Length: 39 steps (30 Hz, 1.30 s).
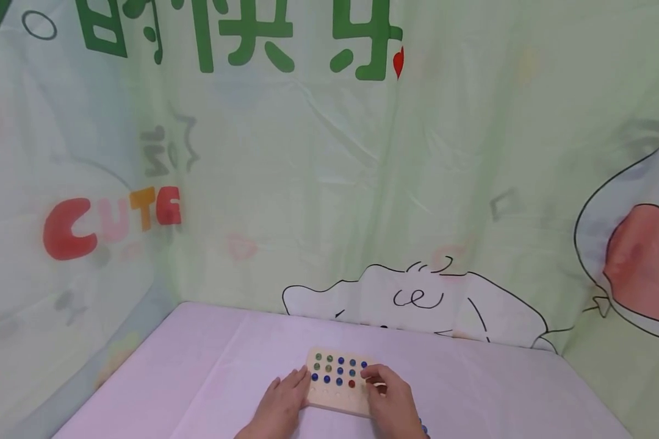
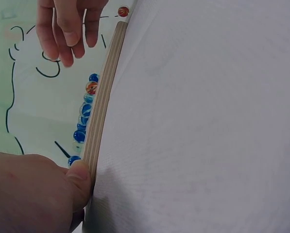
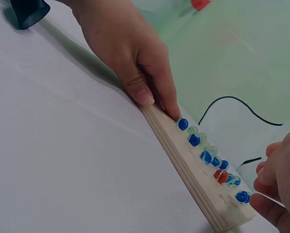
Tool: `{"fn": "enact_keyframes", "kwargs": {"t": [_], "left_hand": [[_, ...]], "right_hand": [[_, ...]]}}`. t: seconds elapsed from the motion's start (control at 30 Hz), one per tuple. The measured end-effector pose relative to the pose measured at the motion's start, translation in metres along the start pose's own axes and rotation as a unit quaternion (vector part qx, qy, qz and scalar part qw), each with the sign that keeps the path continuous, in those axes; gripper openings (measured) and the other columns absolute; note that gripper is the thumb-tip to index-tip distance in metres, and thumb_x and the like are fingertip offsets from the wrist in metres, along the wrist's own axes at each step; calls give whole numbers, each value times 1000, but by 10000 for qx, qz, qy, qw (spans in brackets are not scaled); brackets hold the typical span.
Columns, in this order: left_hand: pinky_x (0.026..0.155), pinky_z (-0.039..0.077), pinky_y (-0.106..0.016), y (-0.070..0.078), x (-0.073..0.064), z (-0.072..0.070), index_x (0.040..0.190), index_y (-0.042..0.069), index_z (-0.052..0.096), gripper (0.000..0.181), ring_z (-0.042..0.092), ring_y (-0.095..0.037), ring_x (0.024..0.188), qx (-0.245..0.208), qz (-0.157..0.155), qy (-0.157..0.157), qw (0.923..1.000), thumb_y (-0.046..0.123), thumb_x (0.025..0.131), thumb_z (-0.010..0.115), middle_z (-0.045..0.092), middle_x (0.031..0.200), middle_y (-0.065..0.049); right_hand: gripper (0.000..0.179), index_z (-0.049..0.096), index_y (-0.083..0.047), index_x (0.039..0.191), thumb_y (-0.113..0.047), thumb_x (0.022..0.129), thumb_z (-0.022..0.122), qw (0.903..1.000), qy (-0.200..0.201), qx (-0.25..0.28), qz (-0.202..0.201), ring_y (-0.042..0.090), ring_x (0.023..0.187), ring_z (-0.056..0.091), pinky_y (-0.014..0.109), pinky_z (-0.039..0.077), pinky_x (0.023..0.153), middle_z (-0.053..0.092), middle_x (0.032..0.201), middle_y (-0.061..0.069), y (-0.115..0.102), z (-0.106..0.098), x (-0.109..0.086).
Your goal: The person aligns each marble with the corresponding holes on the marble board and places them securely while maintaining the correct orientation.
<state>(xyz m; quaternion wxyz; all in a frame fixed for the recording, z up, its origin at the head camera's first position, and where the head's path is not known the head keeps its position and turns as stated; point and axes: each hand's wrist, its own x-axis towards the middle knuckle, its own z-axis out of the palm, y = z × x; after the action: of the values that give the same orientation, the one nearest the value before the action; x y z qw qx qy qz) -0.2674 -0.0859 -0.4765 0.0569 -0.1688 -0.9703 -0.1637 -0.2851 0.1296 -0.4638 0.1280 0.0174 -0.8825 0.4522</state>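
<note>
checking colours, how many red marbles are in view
2: one red marble on the board, another red marble off it, past the end opposite the left hand. The right hand may hide more.

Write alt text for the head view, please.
The left hand touches the left edge of a pale board holding rows of coloured marbles, while the right hand is over its right side. It lies on a pinkish tablecloth before a printed backdrop.
</note>
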Motion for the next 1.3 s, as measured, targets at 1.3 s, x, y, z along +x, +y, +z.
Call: {"fn": "enact_keyframes", "kwargs": {"t": [1.3], "left_hand": [[111,40,-59,-1,-1,2,145,4,46,51,45,-31,140,-54,15,-61,10000,23,99,57,46,153,-11]], "right_hand": [[24,66,-2,109,8,89,59,9948,35,-336,962,20,93,62,39,56,82,70,103,8,39,-71,-20]]}}
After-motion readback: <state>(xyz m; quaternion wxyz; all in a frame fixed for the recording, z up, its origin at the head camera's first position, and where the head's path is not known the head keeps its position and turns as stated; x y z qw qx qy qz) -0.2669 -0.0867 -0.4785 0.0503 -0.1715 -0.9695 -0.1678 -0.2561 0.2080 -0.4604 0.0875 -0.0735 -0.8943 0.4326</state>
